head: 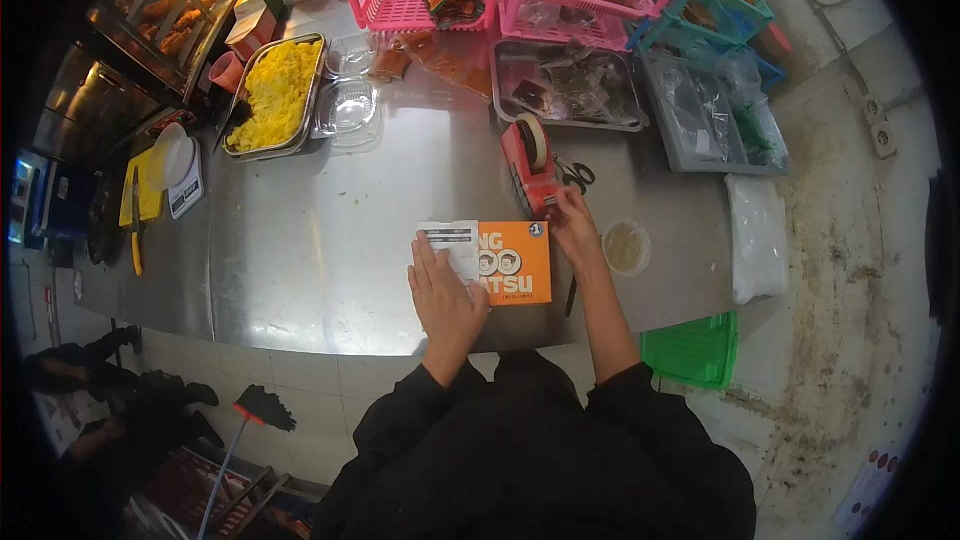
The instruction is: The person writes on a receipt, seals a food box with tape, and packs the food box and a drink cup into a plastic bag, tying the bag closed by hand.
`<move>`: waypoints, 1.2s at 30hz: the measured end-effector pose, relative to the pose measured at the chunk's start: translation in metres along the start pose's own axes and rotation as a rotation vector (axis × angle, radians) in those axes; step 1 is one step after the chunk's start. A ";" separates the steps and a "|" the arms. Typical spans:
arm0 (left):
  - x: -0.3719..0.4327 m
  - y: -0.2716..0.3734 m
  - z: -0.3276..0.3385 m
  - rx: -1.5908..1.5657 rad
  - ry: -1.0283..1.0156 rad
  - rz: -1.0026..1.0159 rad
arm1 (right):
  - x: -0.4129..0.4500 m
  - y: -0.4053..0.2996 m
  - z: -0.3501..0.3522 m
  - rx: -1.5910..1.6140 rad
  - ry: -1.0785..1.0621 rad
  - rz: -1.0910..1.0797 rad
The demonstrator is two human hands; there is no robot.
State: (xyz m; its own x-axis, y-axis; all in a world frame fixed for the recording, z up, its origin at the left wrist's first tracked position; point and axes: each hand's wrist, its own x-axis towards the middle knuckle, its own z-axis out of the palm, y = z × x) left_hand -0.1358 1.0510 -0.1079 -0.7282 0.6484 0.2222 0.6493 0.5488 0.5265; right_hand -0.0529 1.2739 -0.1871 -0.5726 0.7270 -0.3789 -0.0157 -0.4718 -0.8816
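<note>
An orange cardboard food box (517,281) with printed writing lies flat near the front edge of the steel table. A white printed paper slip (461,240) covers its left part. My left hand (448,300) presses on the slip with the palm down. Just beyond the box stands a red tape dispenser (521,165) with a roll of tape (532,139). The fingertips of my right hand (576,229) are at the dispenser's near end; whether they pinch a piece of tape is too small to tell. Black-handled scissors (577,174) lie right beside the dispenser.
A round plastic tub (626,247) and a black pen-like stick (571,296) are by my right forearm. Farther back are a metal tray (502,101) of packets, pink baskets (420,7) and a pan of yellow food (277,94). A knife (136,240) lies left; people sit or crouch at lower left.
</note>
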 end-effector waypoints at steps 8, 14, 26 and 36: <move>0.004 0.009 -0.006 -0.086 -0.035 0.065 | -0.011 0.038 -0.021 0.020 0.348 -0.192; 0.002 -0.007 -0.011 -0.024 -0.104 0.055 | -0.113 -0.041 0.044 -0.997 0.490 -0.389; 0.003 -0.002 -0.009 -0.053 -0.118 0.082 | -0.085 -0.078 0.120 -1.643 -0.379 -0.071; 0.004 -0.030 -0.009 -0.761 -0.035 -0.219 | -0.157 -0.016 0.026 -0.943 0.161 -0.052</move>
State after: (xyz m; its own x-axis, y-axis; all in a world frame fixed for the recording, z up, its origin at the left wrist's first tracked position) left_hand -0.1600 1.0327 -0.1156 -0.8065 0.5905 0.0289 0.1543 0.1631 0.9745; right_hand 0.0160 1.1548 -0.1065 -0.4688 0.8289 -0.3052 0.6688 0.1075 -0.7356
